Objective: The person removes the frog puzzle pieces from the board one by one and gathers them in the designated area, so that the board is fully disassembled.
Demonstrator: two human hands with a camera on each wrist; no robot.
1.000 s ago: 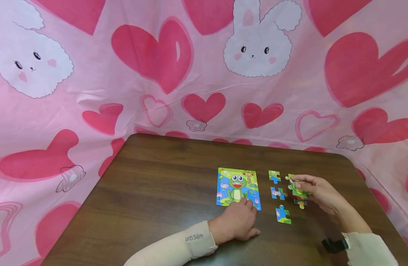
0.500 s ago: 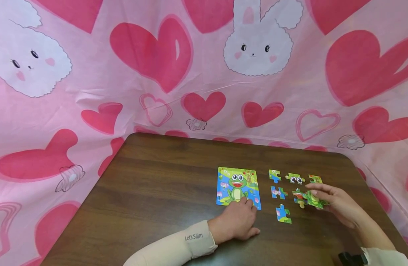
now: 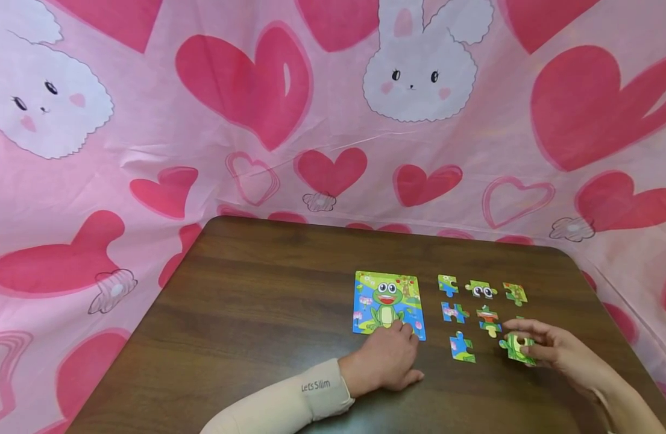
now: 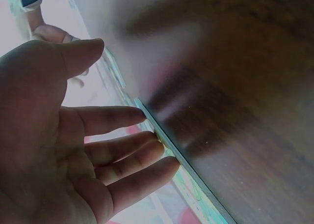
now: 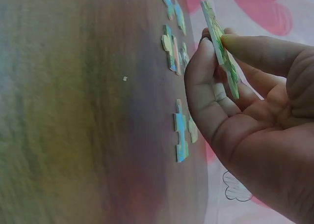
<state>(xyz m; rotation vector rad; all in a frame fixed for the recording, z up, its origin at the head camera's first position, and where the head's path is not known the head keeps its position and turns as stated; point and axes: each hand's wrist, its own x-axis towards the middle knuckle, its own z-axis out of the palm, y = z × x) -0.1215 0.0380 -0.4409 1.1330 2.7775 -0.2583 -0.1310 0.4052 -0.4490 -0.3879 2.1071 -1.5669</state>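
Observation:
A square frog picture board (image 3: 387,301) lies on the table. My left hand (image 3: 384,358) rests its fingertips on the board's near edge; in the left wrist view its fingers (image 4: 142,180) are nearly straight along that edge. Between thumb and fingers, my right hand (image 3: 568,355) pinches a green frog-body puzzle piece (image 3: 517,349). The right wrist view shows this puzzle piece (image 5: 230,79) raised off the table, tilted. Just beyond that hand, a sliver of another green piece peeks out, mostly hidden. Left of it lies the frog-mouth piece (image 3: 490,319).
Loose puzzle pieces lie in rough rows right of the board: the frog-eyes piece (image 3: 481,290), a top-right tree piece (image 3: 515,293), a pink-flower piece (image 3: 454,312) and a near-left blue piece (image 3: 462,348). A heart-patterned pink cloth (image 3: 333,120) hangs behind the brown table (image 3: 246,337).
My right hand has moved right and nearer with the frog-body piece, uncovering the frog-eyes, frog-mouth and tree pieces. My left hand has stayed on the board.

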